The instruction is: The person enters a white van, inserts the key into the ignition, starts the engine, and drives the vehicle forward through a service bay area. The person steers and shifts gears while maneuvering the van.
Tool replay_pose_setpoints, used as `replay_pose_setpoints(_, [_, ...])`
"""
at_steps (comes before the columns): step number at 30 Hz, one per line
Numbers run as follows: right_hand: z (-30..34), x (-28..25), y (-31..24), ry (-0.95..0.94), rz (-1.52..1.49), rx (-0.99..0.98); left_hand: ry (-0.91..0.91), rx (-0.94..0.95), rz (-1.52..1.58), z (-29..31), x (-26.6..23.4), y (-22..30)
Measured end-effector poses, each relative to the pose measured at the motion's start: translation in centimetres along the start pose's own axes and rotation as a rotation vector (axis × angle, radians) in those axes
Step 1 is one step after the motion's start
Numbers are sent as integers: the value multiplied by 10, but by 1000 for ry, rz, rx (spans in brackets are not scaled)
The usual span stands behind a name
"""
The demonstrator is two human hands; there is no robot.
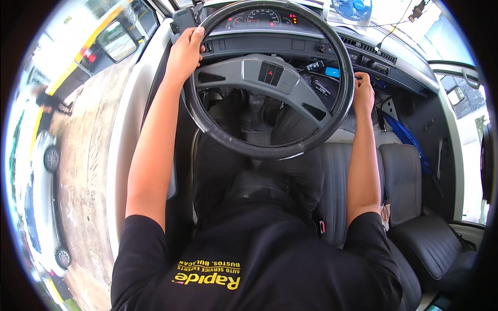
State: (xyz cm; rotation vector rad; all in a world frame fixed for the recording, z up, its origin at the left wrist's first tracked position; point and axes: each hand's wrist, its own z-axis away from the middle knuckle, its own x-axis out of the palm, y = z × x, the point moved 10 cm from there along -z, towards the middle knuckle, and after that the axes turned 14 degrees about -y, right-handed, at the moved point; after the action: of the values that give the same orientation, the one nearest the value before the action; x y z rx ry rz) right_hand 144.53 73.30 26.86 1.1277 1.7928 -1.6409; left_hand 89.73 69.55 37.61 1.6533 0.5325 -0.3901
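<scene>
A large black steering wheel (248,70) with a grey hub and spokes fills the space before me. My left hand (187,53) is closed round the upper left of its rim, thumb along the top. Just outside the rim on the right, my right hand (363,93) is closed with curled fingers, close to the lower dashboard. Whatever it grips is hidden by the fingers. Behind the wheel, the instrument cluster (264,18) shows several lit red and amber lamps. My feet are partly visible below the wheel, in the footwell.
A blue fan (353,8) stands on the dashboard (298,44), beside a hanging cable. A small blue item (332,72) lies in the dash shelf. Grey seats (402,166) are at right, near a blue folded item (406,132). Outside left are a silver car (44,197) and a person (49,102).
</scene>
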Motion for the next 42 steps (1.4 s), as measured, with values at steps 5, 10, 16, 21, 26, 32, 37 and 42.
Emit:
replay_pose_setpoints(5, [2,21,-2,12,162,45,55,-125,61,23,3,-15])
replay_pose_setpoints(10, [-5,20,-2,87,78,21,89,-112,75,35,2,-13])
replay_pose_setpoints(16, [-4,13,-6,6,246,6,86,-113,79,34,2,-14])
replay_pose_setpoints(21, [-13,27,15,114,111,-3,85,-112,59,35,3,-11])
replay_pose_setpoints(26, [6,7,-23,220,239,-273,85,-133,118,38,3,-16])
replay_pose_setpoints(32, [87,8,-70,299,357,-423,75,-136,120,35,3,-17])
replay_pose_setpoints(37, [91,88,-92,-371,-363,-640,85,-126,117,37,3,-16])
replay_pose_setpoints(42, [31,149,-117,-441,-467,-450,94,-139,141,41,3,-17])
